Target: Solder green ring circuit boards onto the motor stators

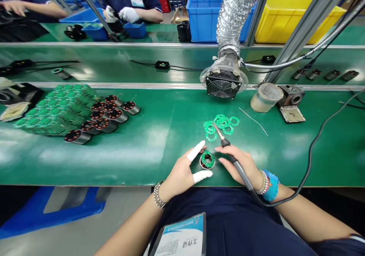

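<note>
A round motor stator with a green ring circuit board on top [207,160] stands upright on the bench in front of me. My left hand [182,174] curves around its left side, thumb and forefinger spread in white finger cots; a small gap shows between them and the stator. My right hand [242,163] grips a soldering iron [235,161] between thumb and fingers, its tip pointing up and left over a loose pile of green ring boards [224,124]. Right of the pile lies a thin bent solder wire [253,121].
Several copper-wound stators [107,125] stand at left beside stacked green boards [61,108]. A fume fan [224,86] hangs ahead. A round tub [266,96] and soldering-iron stand [292,100] are at back right. The iron's cable [310,153] loops over my right forearm. Co-workers sit opposite.
</note>
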The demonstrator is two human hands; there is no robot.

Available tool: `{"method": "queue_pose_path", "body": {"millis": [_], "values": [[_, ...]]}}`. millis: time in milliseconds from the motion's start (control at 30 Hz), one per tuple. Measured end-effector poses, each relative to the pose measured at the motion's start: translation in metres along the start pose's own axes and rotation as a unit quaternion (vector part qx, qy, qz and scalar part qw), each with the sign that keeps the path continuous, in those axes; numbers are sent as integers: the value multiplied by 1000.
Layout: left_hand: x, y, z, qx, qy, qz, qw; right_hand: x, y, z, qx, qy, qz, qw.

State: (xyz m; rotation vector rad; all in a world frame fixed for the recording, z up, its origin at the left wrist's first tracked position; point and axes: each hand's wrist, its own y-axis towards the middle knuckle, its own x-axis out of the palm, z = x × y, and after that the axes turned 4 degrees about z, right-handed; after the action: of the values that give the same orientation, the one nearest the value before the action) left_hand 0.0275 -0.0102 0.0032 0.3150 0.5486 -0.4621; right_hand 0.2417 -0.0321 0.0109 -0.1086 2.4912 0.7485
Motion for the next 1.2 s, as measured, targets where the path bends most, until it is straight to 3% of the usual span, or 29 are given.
{"method": "queue_pose_path", "body": {"millis": [133,467,933,1200], "values": [[2,1,1,17,40,-1,999,6,-6,0,-11,3,-8,1000],[9,-1,-2,-60,9,15,998,19,-4,6,82,59,2,995],[11,-2,-10,-51,-26,18,998,22,10,7,204,202,-15,958],[10,-3,-8,-60,-11,14,998,21,17,4,216,195,-21,956]]}}
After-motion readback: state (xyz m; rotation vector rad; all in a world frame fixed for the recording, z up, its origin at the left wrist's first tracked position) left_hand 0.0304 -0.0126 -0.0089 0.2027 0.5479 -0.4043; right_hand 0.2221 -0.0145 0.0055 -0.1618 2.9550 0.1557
